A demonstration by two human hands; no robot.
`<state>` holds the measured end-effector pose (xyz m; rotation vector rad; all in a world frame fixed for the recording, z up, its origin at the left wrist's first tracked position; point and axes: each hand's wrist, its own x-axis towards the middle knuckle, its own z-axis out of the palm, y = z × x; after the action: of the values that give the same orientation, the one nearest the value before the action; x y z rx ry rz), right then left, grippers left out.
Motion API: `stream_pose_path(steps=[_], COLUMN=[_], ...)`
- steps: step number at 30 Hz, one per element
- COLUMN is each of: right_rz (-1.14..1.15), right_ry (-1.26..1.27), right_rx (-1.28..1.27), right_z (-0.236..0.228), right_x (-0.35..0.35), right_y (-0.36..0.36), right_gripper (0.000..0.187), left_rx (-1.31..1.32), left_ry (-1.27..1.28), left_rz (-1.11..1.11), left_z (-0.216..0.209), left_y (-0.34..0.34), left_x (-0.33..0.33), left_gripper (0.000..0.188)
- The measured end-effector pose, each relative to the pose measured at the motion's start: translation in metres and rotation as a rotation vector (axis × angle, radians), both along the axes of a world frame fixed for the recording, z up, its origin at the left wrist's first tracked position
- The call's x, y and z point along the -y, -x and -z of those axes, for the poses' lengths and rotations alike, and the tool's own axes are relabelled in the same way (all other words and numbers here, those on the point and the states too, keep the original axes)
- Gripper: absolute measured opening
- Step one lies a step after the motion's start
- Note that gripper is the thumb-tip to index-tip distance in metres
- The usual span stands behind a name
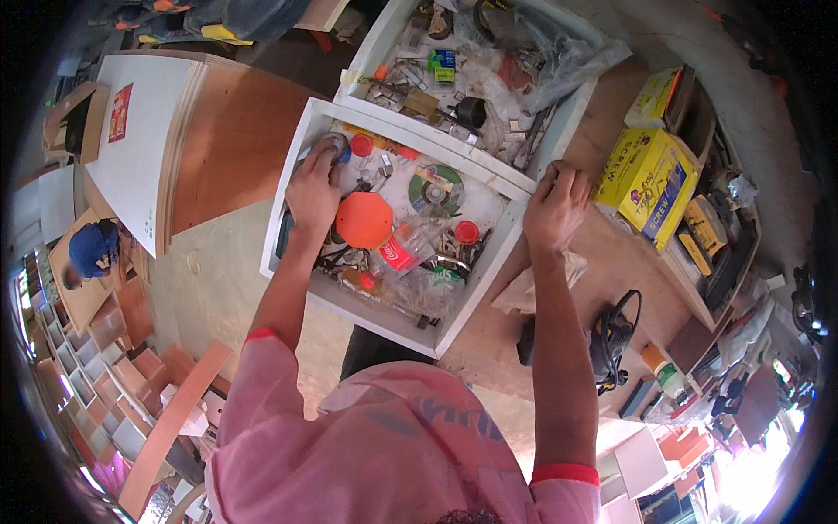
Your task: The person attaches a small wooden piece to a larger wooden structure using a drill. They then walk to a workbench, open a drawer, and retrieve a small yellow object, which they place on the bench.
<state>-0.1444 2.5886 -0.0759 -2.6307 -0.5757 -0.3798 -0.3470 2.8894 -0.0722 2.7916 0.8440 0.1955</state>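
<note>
A white drawer [382, 330] stands pulled out in front of me, filled with small hardware, clear plastic bottles [407, 253], an orange octagonal piece [364, 220], red caps [467, 232] and a green-rimmed disc [435, 191]. My left hand [316, 194] reaches into its far left corner, fingers closed around a rounded grey object [330, 142] that they partly cover. My right hand [556, 210] is closed at the drawer's far right corner, its curled fingers against the rim. Exactly how those fingers grip is hard to see.
Beyond it, another white drawer [572, 109] holds hardware, plastic wrap and a small green-blue box [443, 65]. At right are yellow boxes [648, 185], a black corded power tool [614, 330] and a bottle [665, 371]. A white-topped wooden panel stack [144, 131] stands at left.
</note>
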Motion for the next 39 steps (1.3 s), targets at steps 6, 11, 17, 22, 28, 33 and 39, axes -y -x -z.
stream_pose_path(steps=[6, 11, 17, 22, 28, 33, 39], right_rz=[0.010, 0.001, 0.011, -0.009, -0.015, -0.008, 0.005], right_ry=[0.006, 0.011, 0.018, -0.013, -0.029, 0.006, -0.029], right_rx=[-0.017, -0.027, -0.018, -0.038, -0.043, -0.059, -0.063], right_z=[0.001, 0.000, 0.000, 0.000, -0.001, -0.002, 0.000], right_x=[-0.003, -0.003, -0.003, -0.002, -0.004, -0.003, -0.003], right_y=[-0.005, -0.006, -0.005, -0.005, -0.007, -0.006, -0.005], right_gripper=[0.012, 0.013, 0.013, 0.016, 0.014, 0.012, 0.014], left_rx=[-0.068, 0.059, -0.248, -0.334, -0.033, 0.082, -0.067], left_ry=[0.179, 0.232, 0.049, 0.016, 0.096, 0.062, 0.110], left_rz=[-0.051, 0.163, 0.660, 0.652, 0.626, 0.573, 0.521], left_z=[-0.047, -0.044, 0.004, 0.004, 0.005, -0.001, -0.030], left_y=[-0.044, -0.123, -0.207, -0.235, -0.250, -0.246, -0.222], left_x=[-0.007, -0.014, -0.036, -0.037, -0.037, -0.041, -0.007], left_gripper=[0.025, 0.025, 0.032, 0.036, 0.046, 0.047, 0.052])
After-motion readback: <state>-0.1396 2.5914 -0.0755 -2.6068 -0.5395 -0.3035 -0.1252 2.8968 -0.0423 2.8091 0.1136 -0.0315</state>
